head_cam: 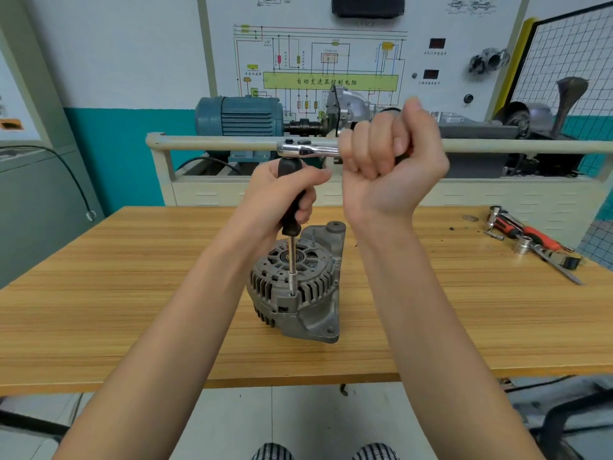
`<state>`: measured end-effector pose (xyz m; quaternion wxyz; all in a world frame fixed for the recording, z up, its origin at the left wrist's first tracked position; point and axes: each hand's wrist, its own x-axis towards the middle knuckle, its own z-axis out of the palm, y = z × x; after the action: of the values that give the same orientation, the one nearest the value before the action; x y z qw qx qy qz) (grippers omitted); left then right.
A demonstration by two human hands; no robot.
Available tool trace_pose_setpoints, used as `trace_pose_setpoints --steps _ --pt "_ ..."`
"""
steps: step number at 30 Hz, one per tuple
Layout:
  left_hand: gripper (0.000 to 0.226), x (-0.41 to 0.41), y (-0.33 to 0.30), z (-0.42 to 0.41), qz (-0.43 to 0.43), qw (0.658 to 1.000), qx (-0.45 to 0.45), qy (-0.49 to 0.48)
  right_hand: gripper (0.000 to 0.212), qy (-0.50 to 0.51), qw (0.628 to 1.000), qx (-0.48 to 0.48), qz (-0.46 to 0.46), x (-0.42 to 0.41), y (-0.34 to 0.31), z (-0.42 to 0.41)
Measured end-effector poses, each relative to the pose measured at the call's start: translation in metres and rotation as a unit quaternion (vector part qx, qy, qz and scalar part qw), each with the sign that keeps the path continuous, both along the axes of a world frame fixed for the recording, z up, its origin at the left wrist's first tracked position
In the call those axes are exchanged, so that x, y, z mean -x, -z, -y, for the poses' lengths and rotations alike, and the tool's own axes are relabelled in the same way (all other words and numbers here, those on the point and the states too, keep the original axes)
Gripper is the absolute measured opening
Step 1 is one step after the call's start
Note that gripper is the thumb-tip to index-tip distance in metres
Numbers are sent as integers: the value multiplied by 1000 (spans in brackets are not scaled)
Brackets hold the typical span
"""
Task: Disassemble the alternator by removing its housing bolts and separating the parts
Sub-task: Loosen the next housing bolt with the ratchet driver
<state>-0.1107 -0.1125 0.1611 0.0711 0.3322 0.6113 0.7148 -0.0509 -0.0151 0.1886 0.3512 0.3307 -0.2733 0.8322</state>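
Observation:
A grey alternator (298,300) stands on the wooden table (132,310), its slotted housing facing up. A black-handled socket driver (292,200) stands upright on it, with the steel shaft's tip seated on a housing bolt (292,293) at the near rim. My left hand (282,194) grips the black handle. A chrome ratchet (308,149) sits on top of that handle and points right. My right hand (388,161) holds the ratchet's handle in a fist, palm towards me.
Loose tools with red and black grips, sockets and a chrome piece (530,240) lie at the table's far right. Behind the table stands a training bench with a rail (212,144), a blue motor (238,117) and a wiring-diagram panel. A mesh guard (570,51) is at the right.

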Motion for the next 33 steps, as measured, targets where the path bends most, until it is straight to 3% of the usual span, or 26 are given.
trace_pose_setpoints --steps 3,5,9,12,15,19,21,23,27,30,33 --pt "34 1 -4 4 -21 998 13 52 61 -152 981 75 92 13 -6 -21" --pt "45 -1 -4 0 -1 998 4 62 61 -220 959 123 128 24 -8 -28" --pt "57 -2 -2 -5 47 997 -11 52 60 -233 951 154 131 28 -8 -26" --pt "53 -1 -3 -8 61 998 -28 -17 59 -147 978 110 95 16 -6 -12" --pt "47 -5 -3 -15 74 991 -44 -107 55 15 999 21 24 3 0 11" --pt "39 -10 -1 -22 25 981 -46 -185 32 254 961 -62 -92 -7 11 39" --pt "37 -11 2 -22 5 983 -45 -180 29 285 951 -75 -98 -8 12 41" --pt "36 -9 3 -16 8 991 -42 -124 35 235 965 -63 -93 -9 11 35" --pt "36 0 -1 0 2 999 -26 29 54 31 999 -30 -16 -5 -1 7" --pt "34 4 -5 4 16 994 -19 108 60 -115 989 49 78 6 -9 -15" --pt "42 1 -5 1 39 986 -5 162 61 -235 959 114 113 19 -8 -27"
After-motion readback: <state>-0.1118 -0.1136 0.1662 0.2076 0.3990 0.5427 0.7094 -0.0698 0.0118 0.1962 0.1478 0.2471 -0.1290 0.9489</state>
